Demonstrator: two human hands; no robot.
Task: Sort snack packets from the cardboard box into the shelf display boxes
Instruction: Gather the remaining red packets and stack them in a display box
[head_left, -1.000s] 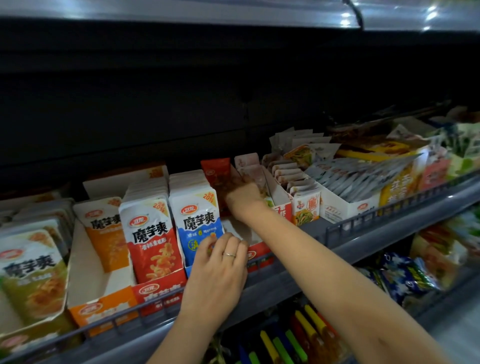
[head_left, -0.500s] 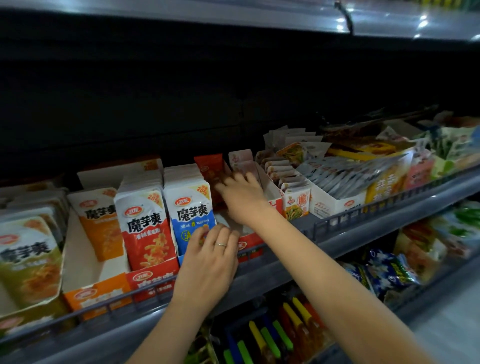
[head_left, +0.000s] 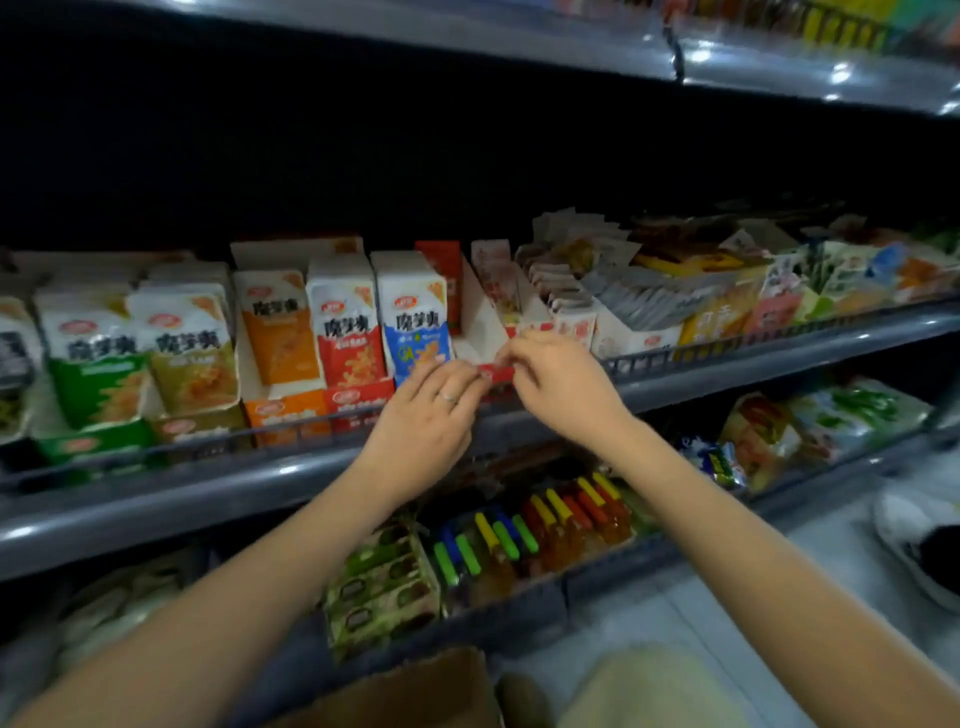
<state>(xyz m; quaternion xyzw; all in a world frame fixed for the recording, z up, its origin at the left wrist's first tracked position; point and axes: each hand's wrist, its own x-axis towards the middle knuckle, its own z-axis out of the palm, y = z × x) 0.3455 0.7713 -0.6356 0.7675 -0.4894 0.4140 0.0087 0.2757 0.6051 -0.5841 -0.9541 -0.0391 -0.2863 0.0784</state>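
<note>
Snack packets (head_left: 415, 312), flat glossy pouches with white tops and blue, red or orange lower halves, stand upright in tight rows inside open-topped card display boxes along the front edge of the grey metal shelf (head_left: 249, 486), behind its dark wire rail. Just right of the blue row sits a red-fronted display box (head_left: 480, 317); its slanted white inner wall is bare and only a red packet (head_left: 441, 275) stands at its back end. Both hands meet at the low red front lip of this box, at the rail. The left hand (head_left: 426, 415), a thin ring (head_left: 448, 398) on one finger, has its fingers bent and their tips pinched on the lip's left end; the right hand (head_left: 563, 387) pinches the lip's right end between thumb and curled forefinger. Motion blur hides the finer finger detail. Further right along the shelf, narrower boxes hold thin silvery and pale sachets (head_left: 639, 296) packed on a slant. At the bottom edge of the view shows a brown corrugated flap of the cardboard box (head_left: 415, 691).
</note>
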